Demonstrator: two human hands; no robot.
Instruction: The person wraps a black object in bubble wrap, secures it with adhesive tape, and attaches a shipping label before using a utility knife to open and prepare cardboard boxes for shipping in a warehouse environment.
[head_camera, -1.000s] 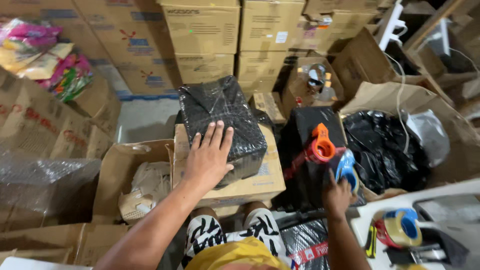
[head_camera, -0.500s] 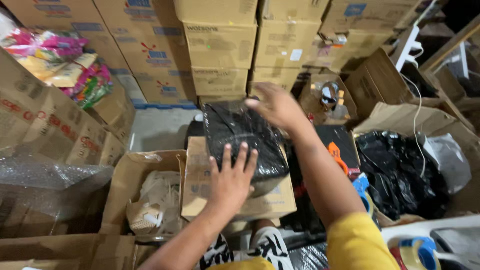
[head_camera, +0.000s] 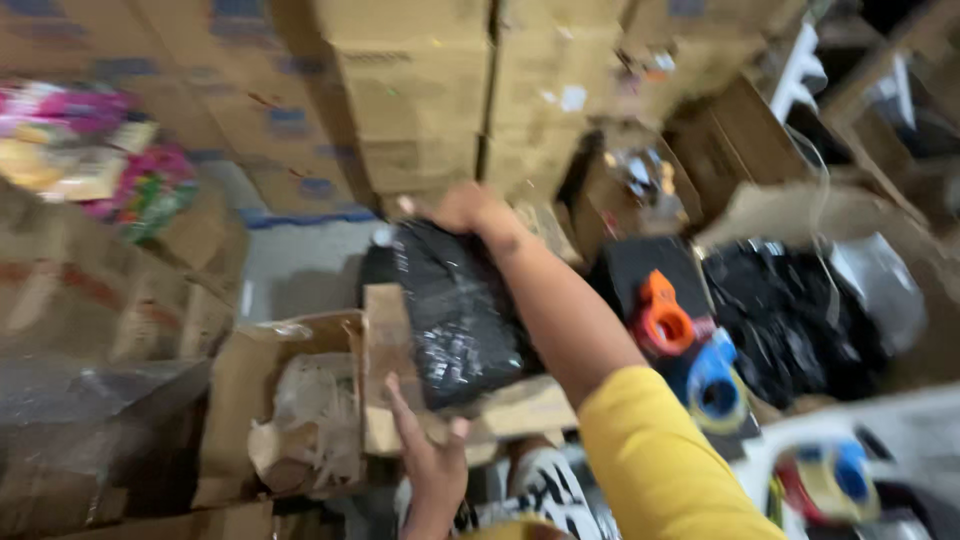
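**Both hands on the black bundle**

We reach across the middle of the frame with our right arm, yellow sleeve at the lower right, forearm running up and left. Our right hand (head_camera: 470, 212) sits just above centre, knuckles up, fingers curled over the far top edge of the black bundle (head_camera: 455, 310). The frame is blurred, so we cannot tell how tightly those fingers close, only that they wrap the edge.

Our left hand (head_camera: 425, 455) comes up from the bottom centre, wrist low, palm toward the bundle. Its fingers are spread narrow and point upward, the tips touching the cardboard flap (head_camera: 385, 350) at the bundle's near lower corner. The thumb sticks out to the right, under the bundle's bottom edge.

The bundle lies in the centre of the frame, wrapped in shiny black plastic, tilted, resting on the open box (head_camera: 520, 405) below it. To its left, a second open box (head_camera: 235, 400) holds crumpled pale wrapping (head_camera: 310, 420).

Right of our forearm, an orange tape dispenser (head_camera: 660, 320) and a blue one (head_camera: 712, 375) lie on a dark surface, the blue just below the orange. Further right sits a heap of black plastic (head_camera: 790, 320). Stacked cartons (head_camera: 420, 110) fill the upper part of the frame, and bright pink packets (head_camera: 110, 165) show at the upper left.
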